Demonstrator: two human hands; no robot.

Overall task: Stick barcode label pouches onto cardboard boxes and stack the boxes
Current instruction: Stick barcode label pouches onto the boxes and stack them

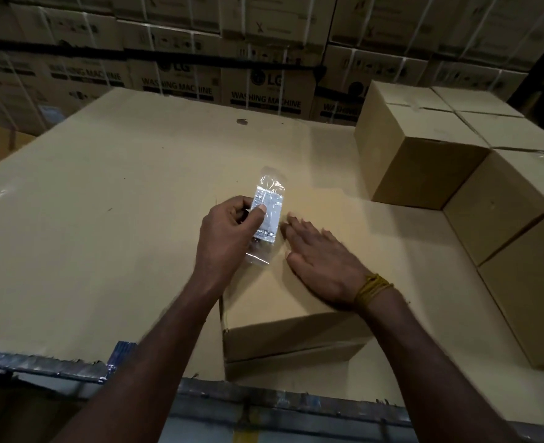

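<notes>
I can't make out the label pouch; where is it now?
In the head view, the pouch is at centre, pinched in the left hand over the small box, just left of the right hand.

A wall of stacked LG washing machine cartons [258, 87] rises behind the large flat cardboard sheet [104, 219]; a dark strap [136, 54] crosses them.

Both forearms are bare from the lower edge of the view up to the hands, with no sleeves showing. The left hand [229, 231] wears no ring, watch or glove. The right hand [322, 270] is likewise ungloved. Around the right wrist sits a mustard-yellow thread band [373, 287], wound in several loose strands that cross one another, with no clasp or bead visible.
</notes>
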